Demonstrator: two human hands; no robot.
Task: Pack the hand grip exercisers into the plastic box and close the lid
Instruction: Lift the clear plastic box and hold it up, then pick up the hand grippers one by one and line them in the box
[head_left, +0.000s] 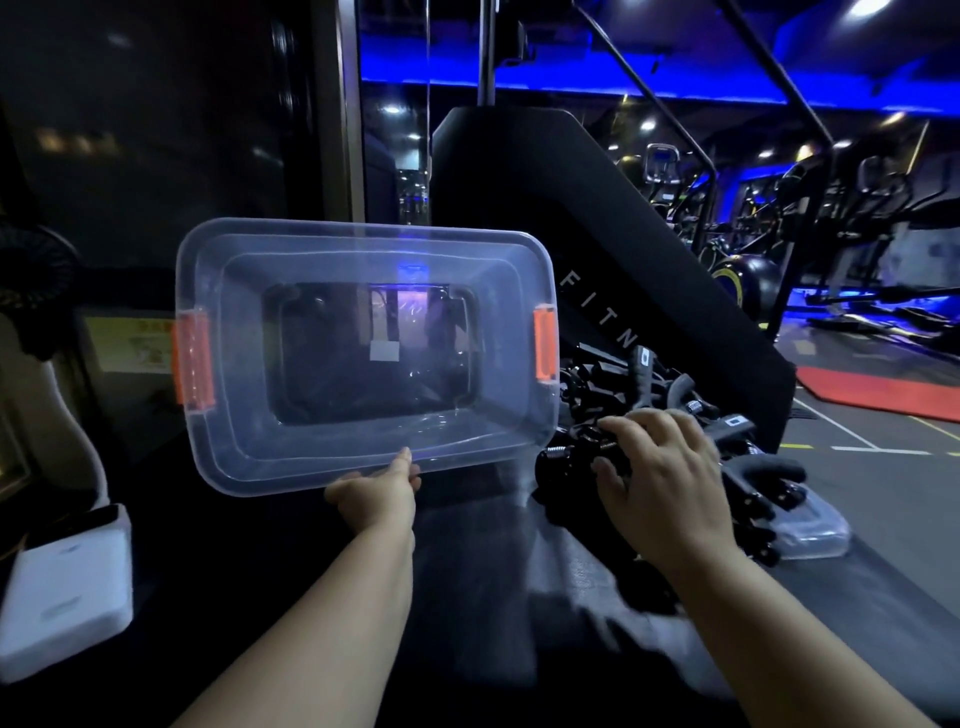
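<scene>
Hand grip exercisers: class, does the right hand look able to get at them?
Probably yes: the right hand lies on the hand grip exercisers, nothing between; the left hand holds the plastic box aside.

The plastic box (249, 457) is clear, smooth plastic with a soft gloss that catches the blue light. Its latches (544, 343) are orange plastic, slightly translucent. The hand grip exercisers (641, 376) look matt black, some handles with a grey, foam-like covering, and a coiled metal spring (558, 453) glints on one. The lid (818, 532) is the same clear, shiny plastic. A white case (67, 587) looks like smooth, matt plastic. The table (467, 582) has a dark, dull surface.
</scene>
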